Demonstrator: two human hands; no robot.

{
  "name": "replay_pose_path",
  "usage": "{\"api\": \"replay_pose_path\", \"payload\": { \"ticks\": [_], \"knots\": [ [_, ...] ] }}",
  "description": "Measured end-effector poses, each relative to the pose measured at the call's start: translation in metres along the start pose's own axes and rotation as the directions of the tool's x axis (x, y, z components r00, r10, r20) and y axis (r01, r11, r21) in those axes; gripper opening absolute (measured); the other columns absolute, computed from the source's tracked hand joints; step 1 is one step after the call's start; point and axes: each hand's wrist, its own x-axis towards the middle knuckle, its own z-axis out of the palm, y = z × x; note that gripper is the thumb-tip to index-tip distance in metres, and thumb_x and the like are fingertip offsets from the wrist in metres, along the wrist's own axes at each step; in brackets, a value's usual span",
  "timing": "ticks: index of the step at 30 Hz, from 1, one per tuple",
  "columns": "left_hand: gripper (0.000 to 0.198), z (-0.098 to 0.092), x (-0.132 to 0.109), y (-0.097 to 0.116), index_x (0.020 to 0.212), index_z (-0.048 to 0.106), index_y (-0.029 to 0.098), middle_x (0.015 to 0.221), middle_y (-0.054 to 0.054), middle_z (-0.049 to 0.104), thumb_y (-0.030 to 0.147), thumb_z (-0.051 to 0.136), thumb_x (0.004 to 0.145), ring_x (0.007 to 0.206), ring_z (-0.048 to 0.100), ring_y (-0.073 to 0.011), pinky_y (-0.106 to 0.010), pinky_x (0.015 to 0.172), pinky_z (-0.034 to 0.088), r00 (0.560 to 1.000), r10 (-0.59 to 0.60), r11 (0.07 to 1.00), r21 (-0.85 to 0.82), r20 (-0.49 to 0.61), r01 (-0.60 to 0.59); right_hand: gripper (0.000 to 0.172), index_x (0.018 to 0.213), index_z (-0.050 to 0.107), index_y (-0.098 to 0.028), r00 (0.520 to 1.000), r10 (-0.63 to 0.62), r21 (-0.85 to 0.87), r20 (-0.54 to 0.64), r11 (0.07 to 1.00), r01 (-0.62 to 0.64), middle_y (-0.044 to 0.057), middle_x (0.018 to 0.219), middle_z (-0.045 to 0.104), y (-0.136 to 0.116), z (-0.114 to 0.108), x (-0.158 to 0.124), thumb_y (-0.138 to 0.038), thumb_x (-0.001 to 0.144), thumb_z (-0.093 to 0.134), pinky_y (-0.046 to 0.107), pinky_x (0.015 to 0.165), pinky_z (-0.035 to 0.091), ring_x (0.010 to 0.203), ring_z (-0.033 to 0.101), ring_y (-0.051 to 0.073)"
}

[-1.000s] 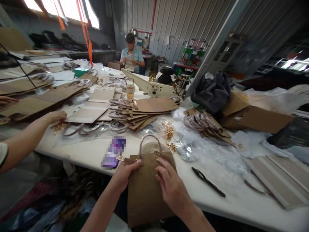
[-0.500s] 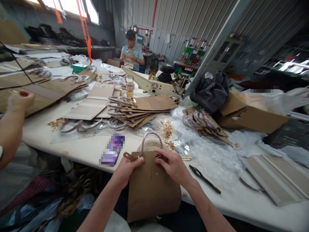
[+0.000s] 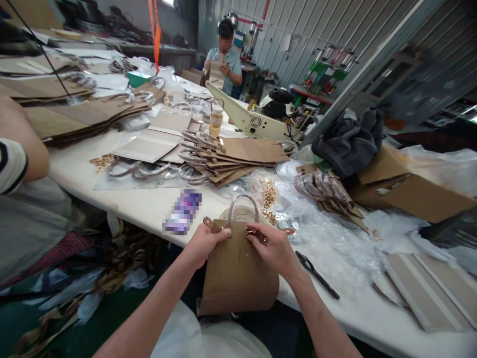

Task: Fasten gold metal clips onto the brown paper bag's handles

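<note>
A flat brown paper bag (image 3: 238, 273) hangs over the near edge of the white table (image 3: 149, 206). My left hand (image 3: 204, 243) pinches its top left corner, next to a brown strap tab. My right hand (image 3: 274, 248) grips the top edge on the right, fingertips on a small gold clasp. A loop handle (image 3: 243, 206) rises from the bag's top between my hands. Loose gold clasps (image 3: 268, 196) lie just beyond it on clear plastic.
A black tool (image 3: 316, 273) lies right of my right hand. Stacks of brown bags (image 3: 238, 159) with handles cover the middle of the table. A person's arm and sleeve (image 3: 15, 159) are at the left. Another person (image 3: 223, 59) sits at the far end. Grey boards (image 3: 428, 288) lie right.
My view has swung left and down a little. My right hand has slid up from the bag's face to its top edge. The person's arm at the left has pulled back.
</note>
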Motion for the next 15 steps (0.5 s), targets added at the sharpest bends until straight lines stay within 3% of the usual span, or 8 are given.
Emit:
{"api": "replay_pose_path", "payload": {
  "ticks": [4, 15],
  "knots": [
    [0.045, -0.002, 0.002, -0.004, 0.102, 0.082, 0.012, 0.096, -0.012, 0.083, 0.045, 0.095, 0.074, 0.09, 0.077, -0.0287, -0.036, 0.081, 0.06, 0.999, 0.028, 0.999, 0.022, 0.022, -0.029, 0.013, 0.106, 0.08, -0.025, 0.999, -0.048, 0.002, 0.004, 0.999, 0.048, 0.006, 0.103, 0.083, 0.006, 0.003, -0.001, -0.018, 0.098, 0.072, 0.039, 0.086, 0.065, 0.094, 0.079, 0.025],
    [0.043, 0.003, 0.003, -0.001, 0.1, 0.081, 0.013, 0.098, -0.011, 0.082, 0.045, 0.095, 0.074, 0.092, 0.077, -0.0299, -0.038, 0.084, 0.06, 0.999, 0.053, 0.998, 0.026, 0.005, -0.053, 0.019, 0.108, 0.079, -0.026, 0.996, -0.086, -0.001, 0.001, 0.996, 0.086, 0.006, 0.11, 0.082, 0.01, 0.001, 0.001, -0.014, 0.098, 0.068, 0.041, 0.092, 0.064, 0.102, 0.079, 0.025]
  ]
}}
